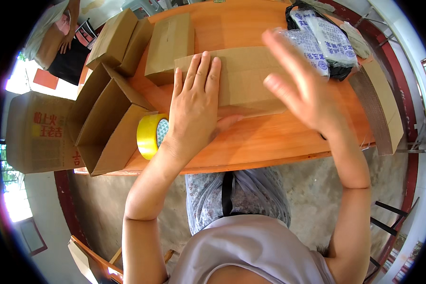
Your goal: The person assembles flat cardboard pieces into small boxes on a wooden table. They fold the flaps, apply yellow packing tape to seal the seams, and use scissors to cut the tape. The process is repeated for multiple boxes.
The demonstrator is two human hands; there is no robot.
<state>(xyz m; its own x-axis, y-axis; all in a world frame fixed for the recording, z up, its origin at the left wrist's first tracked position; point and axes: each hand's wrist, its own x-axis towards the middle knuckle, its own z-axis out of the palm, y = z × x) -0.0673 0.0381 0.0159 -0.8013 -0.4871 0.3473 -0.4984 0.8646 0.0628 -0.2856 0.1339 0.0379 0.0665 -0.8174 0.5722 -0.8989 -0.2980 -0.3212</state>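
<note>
A brown cardboard box (246, 76) lies closed on the orange wooden table (241, 138) in front of me. Flat on its left end rests my left hand (195, 103), fingers pointing away and thumb out to the right. My right hand (301, 85), blurred, is raised at the box's right end with thumb and fingers apart and nothing in it; whether it touches the box I cannot tell. Beside my left wrist a roll of yellow packing tape (146, 136) stands on edge, partly hidden by that hand.
An open-topped carton (110, 142) stands at the left, near a larger printed carton (39, 131). Several cardboard boxes (170, 42) sit at the back left. White printed plastic packages (330, 39) lie back right, and folded cardboard (380, 96) at the right edge. Another person (53, 42) is at the far left.
</note>
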